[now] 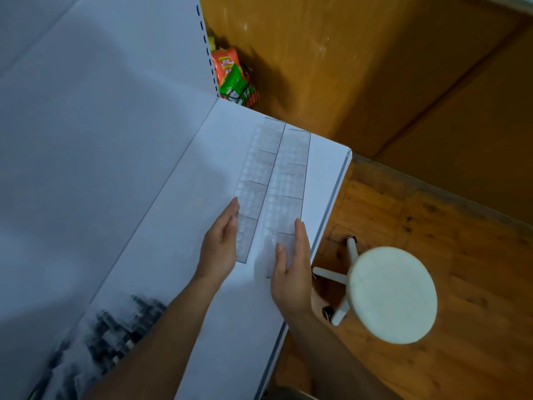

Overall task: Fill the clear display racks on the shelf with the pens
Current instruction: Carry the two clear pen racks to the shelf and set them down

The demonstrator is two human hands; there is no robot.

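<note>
Two clear plastic display racks lie side by side on a white metal shelf [173,226], their long sides touching, running from the near middle towards the far right corner. Each is divided into compartments by thin cross walls and has a row of round holes along its left side. The left display rack [256,171] sits closer to the white back panel [86,111]; the right display rack [291,174] sits closer to the shelf's front lip.

The left hand [220,249] is released, its fingers straight and together, laid against the near left edge of the left rack. The right hand [291,272] is released too, fingers straight along the near right edge of the right rack, thumb resting over the rack's near end. Neither hand grasps anything.

A dark, pixelated patch [115,327] covers the shelf's near left part; what it hides cannot be told. Right of the shelf, a round white stool [392,295] stands on the wooden floor [432,226]. Beyond the shelf's far end, orange and green snack packets [230,73] sit in a black wire basket [245,96].
</note>
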